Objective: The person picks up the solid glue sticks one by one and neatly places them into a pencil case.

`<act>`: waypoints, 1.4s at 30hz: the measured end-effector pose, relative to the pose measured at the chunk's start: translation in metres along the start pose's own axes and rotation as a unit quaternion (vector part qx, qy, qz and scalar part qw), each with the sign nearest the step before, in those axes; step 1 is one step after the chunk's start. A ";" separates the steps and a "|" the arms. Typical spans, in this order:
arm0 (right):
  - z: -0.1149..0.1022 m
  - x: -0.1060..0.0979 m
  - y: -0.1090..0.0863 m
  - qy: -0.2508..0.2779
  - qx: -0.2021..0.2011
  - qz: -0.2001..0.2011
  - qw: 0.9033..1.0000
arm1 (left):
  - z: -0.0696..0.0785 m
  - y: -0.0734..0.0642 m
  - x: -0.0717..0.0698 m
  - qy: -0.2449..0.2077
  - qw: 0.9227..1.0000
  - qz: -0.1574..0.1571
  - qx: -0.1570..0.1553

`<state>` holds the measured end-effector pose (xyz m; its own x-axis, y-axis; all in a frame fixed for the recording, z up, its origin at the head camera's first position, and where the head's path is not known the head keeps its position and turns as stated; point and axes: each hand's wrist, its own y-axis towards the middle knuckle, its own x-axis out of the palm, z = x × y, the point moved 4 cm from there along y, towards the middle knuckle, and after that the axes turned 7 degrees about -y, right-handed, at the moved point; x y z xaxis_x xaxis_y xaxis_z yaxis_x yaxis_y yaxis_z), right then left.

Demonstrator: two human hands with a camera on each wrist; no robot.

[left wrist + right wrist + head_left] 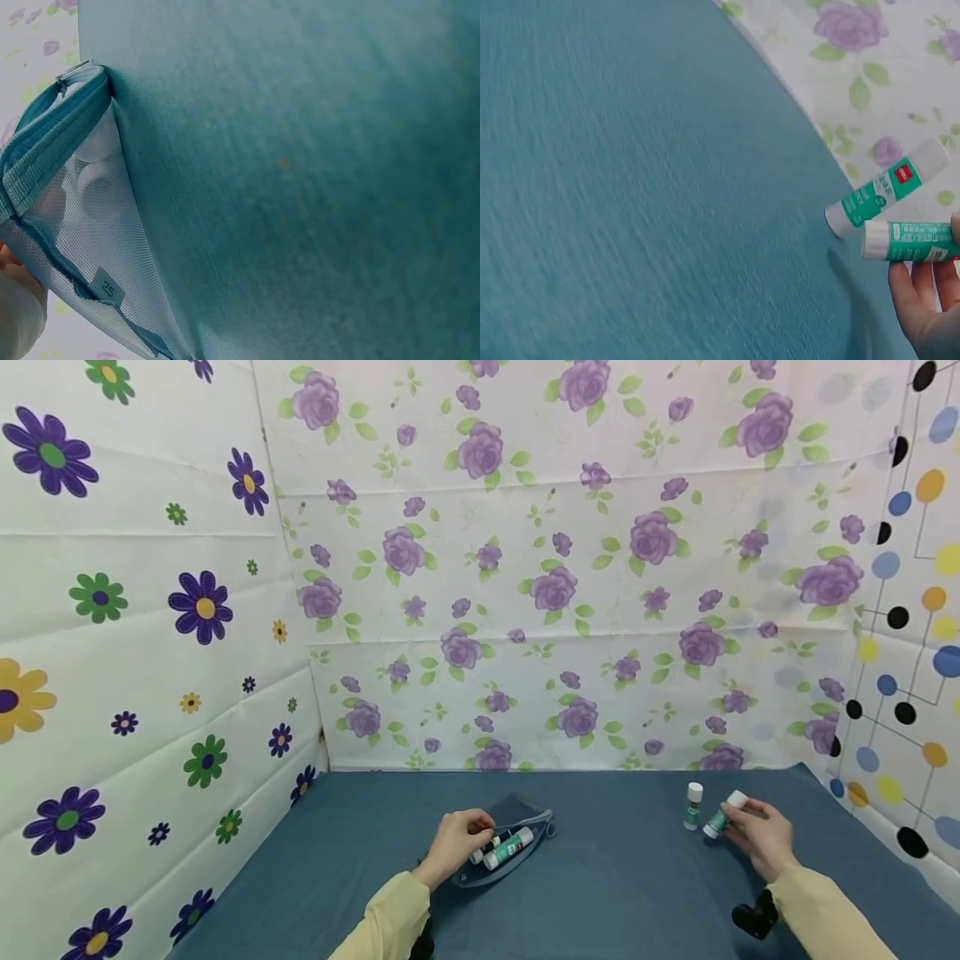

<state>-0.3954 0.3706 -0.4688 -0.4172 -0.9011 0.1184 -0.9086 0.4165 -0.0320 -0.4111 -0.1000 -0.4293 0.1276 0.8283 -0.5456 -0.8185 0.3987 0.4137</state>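
A blue mesh zipper pouch (517, 809) lies with its mouth open, and my left hand (454, 843) pinches the rim. Inside it a green-and-white glue stick (510, 848) lies beside another partly hidden stick. In the left wrist view the mesh side of the pouch (112, 202) shows pale round ends through it; only a bit of the hand appears at the edge. Off to the right, my right hand (767, 839) grips a tilted glue stick (919, 241) between thumb and fingers. Close by stands a second glue stick (881, 193), upright on the table.
A blue cloth covers the table (615, 877). Floral sheets (525, 635) hang behind it and at the left, with a dotted sheet (911, 693) at the right. A black heart-shaped object (756, 917) is at the right wrist.
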 end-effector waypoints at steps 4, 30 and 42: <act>0.000 0.002 -0.004 0.030 0.015 -0.001 0.999 | 0.000 0.000 0.000 0.001 1.000 0.000 -0.001; -0.010 0.035 -0.041 0.042 0.172 -0.051 0.983 | 0.002 0.000 -0.001 -0.002 1.000 -0.002 -0.004; -0.010 0.055 -0.051 0.049 0.183 -0.104 0.976 | 0.001 0.002 -0.001 0.002 1.000 -0.003 -0.009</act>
<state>-0.3719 0.3010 -0.4503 -0.2359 -0.9379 0.2542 -0.9274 0.1392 -0.3472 -0.4118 -0.0996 -0.4273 0.1312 0.8244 -0.5506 -0.8272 0.3972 0.3975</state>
